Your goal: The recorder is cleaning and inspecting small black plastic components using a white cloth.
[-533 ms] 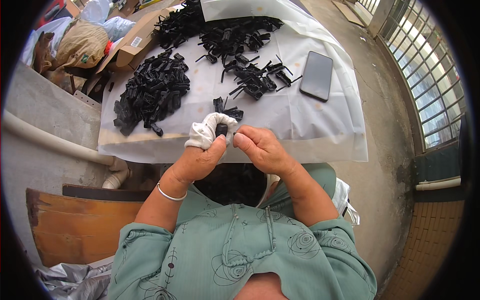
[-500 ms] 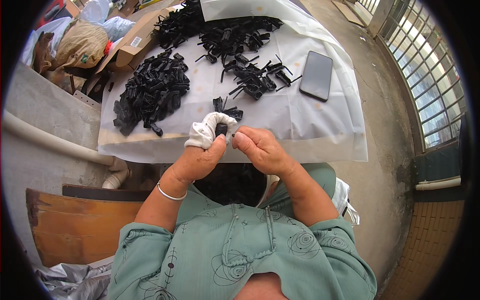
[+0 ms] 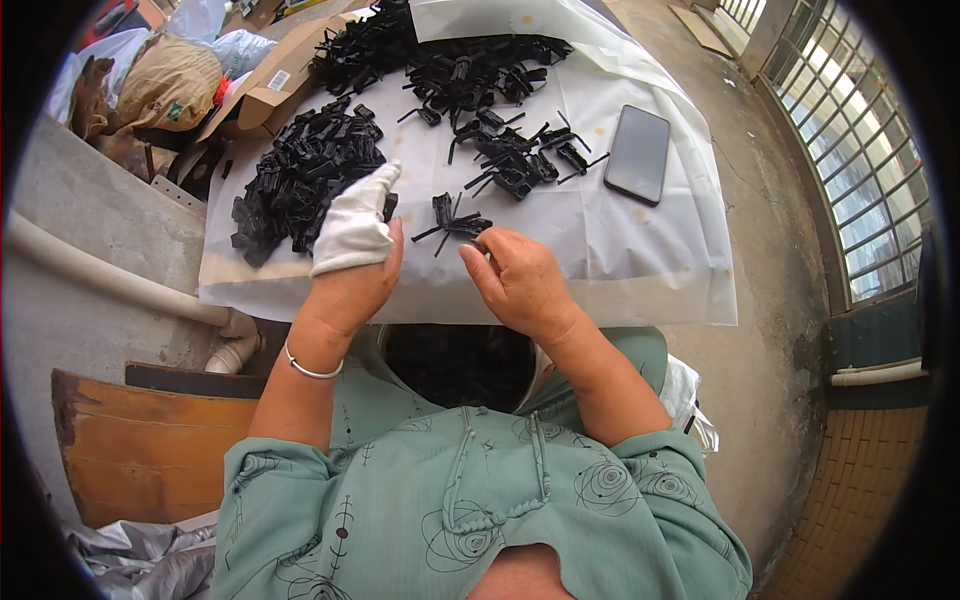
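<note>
My left hand (image 3: pixel 355 235), its fingers covered by white cloth like a partial glove, is over the near right edge of a heap of black plastic parts (image 3: pixel 305 175). A small black plastic piece (image 3: pixel 390 206) shows between its thumb and the cloth-covered fingers. Close to the table's front edge, my right hand (image 3: pixel 520 280) has thumb and fingertips pinched together. They are at the near end of a small cluster of black plastic parts with thin stems (image 3: pixel 450 222). What the fingertips grip there is mostly hidden.
More stemmed black parts (image 3: pixel 510 155) lie mid-table and toward the back, beside a cardboard box (image 3: pixel 265 100). A smartphone (image 3: pixel 637 155) rests at the right on the white sheet (image 3: pixel 600 270). Between my knees sits a bucket of black pieces (image 3: pixel 460 362).
My left hand has moved left and away from me, from beside my right hand to the left heap. My right hand has shifted slightly forward to the small cluster.
</note>
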`<state>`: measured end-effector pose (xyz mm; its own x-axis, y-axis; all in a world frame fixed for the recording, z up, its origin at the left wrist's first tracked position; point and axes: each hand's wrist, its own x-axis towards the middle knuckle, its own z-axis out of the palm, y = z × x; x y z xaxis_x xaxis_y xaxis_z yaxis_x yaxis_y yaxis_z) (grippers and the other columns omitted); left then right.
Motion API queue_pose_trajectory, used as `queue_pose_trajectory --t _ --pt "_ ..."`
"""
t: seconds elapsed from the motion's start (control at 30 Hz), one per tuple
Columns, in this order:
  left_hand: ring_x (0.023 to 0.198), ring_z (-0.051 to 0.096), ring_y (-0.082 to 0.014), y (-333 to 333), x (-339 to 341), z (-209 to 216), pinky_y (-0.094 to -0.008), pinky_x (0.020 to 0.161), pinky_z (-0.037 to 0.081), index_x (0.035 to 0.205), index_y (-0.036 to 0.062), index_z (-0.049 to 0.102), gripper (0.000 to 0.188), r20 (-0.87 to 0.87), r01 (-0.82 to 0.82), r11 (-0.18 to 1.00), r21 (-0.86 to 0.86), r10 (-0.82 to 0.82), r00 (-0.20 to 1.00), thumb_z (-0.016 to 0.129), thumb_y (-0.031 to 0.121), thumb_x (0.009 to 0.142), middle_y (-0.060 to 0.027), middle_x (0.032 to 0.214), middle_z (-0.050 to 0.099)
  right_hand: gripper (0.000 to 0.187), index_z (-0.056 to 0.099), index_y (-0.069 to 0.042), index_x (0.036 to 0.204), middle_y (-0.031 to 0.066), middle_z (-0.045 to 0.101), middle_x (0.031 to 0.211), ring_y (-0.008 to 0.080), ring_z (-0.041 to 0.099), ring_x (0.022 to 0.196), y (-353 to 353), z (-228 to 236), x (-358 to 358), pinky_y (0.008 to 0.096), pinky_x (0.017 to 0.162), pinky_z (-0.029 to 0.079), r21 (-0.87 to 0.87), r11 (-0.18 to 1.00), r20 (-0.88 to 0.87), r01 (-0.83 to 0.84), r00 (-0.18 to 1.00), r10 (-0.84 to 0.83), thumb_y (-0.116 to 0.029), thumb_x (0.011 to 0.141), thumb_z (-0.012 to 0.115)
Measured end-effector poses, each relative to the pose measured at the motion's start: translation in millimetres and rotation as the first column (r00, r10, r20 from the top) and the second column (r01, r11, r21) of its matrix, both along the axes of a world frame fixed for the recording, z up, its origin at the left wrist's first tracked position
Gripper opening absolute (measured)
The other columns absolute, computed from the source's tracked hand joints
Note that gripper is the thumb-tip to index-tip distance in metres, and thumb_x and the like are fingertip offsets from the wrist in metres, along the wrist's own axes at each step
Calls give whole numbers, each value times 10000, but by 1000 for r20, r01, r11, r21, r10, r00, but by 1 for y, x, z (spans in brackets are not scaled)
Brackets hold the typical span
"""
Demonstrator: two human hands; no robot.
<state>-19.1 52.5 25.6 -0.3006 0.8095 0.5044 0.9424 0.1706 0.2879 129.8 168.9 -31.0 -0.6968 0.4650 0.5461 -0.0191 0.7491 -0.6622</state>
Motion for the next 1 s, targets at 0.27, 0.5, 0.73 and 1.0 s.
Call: queue_pose_trajectory --t 0.27,0.5,0.73,1.0 --pt "963 565 -319 10 2 -17 -367 839 455 1060 22 611 304 4 68 991 113 -69 998 617 46 758 -165 1044 603 248 531 -42 893 128 601 753 320 600 662 16 -5 -9 393 587 484 237 961 305 139 929 -209 -207 755 653" --pt "918 604 -285 13 20 -24 -322 808 478 1073 -10 591 256 232 141 978 154 -175 957 566 0 819 -171 1006 608 186 532 -19 870 107 558 679 237 528 546 21 8 23 339 518 422 20 990 295 139 946 -138 -162 773 600" --pt "885 594 -218 -17 29 -11 -294 807 465 1073 -18 572 230 665 58 964 259 -222 713 529 117 892 -134 981 621 119 529 -14 831 -66 421 624 33 357 571 16 43 47 213 497 306 -452 874 229 -178 924 306 -105 783 589" --pt "573 517 -78 -79 60 14 -229 511 445 1052 30 530 188 909 493 866 80 -266 320 544 139 900 -43 836 576 249 582 -13 975 -71 438 681 36 374 606 -38 43 50 196 525 326 -477 811 165 -338 872 460 -166 800 670"
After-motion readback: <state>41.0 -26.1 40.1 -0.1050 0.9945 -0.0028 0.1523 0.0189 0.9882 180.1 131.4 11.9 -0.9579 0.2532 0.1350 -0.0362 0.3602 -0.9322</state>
